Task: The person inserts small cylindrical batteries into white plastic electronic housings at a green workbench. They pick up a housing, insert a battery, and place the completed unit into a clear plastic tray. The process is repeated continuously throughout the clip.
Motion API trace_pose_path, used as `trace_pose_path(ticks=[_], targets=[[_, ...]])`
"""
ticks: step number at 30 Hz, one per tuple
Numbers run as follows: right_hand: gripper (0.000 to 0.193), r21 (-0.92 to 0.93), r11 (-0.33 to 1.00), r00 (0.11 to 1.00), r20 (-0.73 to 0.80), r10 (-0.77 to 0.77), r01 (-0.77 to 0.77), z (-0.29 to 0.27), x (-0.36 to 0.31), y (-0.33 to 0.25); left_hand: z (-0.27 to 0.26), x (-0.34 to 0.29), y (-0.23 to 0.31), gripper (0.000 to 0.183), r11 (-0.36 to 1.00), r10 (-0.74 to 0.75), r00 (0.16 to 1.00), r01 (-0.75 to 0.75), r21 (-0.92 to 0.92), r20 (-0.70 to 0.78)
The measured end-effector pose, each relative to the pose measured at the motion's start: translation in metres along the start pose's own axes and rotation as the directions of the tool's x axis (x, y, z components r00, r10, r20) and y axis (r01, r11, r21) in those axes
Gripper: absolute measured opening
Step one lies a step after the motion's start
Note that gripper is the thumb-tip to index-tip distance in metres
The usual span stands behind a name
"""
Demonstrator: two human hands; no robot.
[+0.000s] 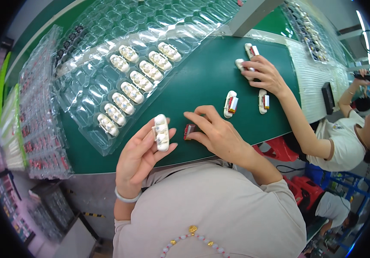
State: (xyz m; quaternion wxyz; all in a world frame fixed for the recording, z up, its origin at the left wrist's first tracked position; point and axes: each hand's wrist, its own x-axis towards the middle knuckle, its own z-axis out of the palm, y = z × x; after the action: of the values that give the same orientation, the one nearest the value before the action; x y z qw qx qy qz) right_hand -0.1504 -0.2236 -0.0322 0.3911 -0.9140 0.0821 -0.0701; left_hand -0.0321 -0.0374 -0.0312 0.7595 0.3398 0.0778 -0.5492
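My left hand [140,157] holds a small white oblong plastic shell [162,132] upright between thumb and fingers, just above the green belt's [202,81] near edge. My right hand [217,133] is beside it, pinching a small red and silver block [189,130] at the fingertips. The two hands are a few centimetres apart. A clear blister tray [86,99] to the left holds several white shells [127,92] in two rows.
Two white shells with red blocks [230,104] [262,101] lie on the belt ahead. A co-worker's hand [266,74] at the right touches other shells [251,50]. Stacked clear trays of small red parts [43,129] stand at the left. Red stools [281,150] sit below the belt.
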Motion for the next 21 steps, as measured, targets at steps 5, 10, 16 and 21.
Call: trace_pose_path(ticks=[5,10,16,21], targets=[[0.046,-0.207,0.95,0.961,-0.098,-0.257,0.233,0.002,-0.011,0.016,0.005,0.014,-0.015,0.043,0.999,-0.045,0.999,0.045,-0.002,-0.003],[0.043,-0.12,0.952,0.943,-0.148,-0.297,0.281,0.004,-0.011,0.03,0.013,0.016,-0.015,0.04,0.996,-0.094,0.995,0.094,0.0,0.013],[0.043,0.806,0.591,0.99,-0.081,0.116,-0.004,-0.017,-0.014,0.029,0.02,0.024,-0.017,0.035,0.995,-0.089,0.996,0.088,0.053,0.006],[0.045,0.735,0.669,0.987,-0.16,0.01,0.113,-0.018,-0.005,0.025,0.03,0.029,-0.013,0.037,0.997,-0.054,0.999,0.054,0.05,-0.001]])
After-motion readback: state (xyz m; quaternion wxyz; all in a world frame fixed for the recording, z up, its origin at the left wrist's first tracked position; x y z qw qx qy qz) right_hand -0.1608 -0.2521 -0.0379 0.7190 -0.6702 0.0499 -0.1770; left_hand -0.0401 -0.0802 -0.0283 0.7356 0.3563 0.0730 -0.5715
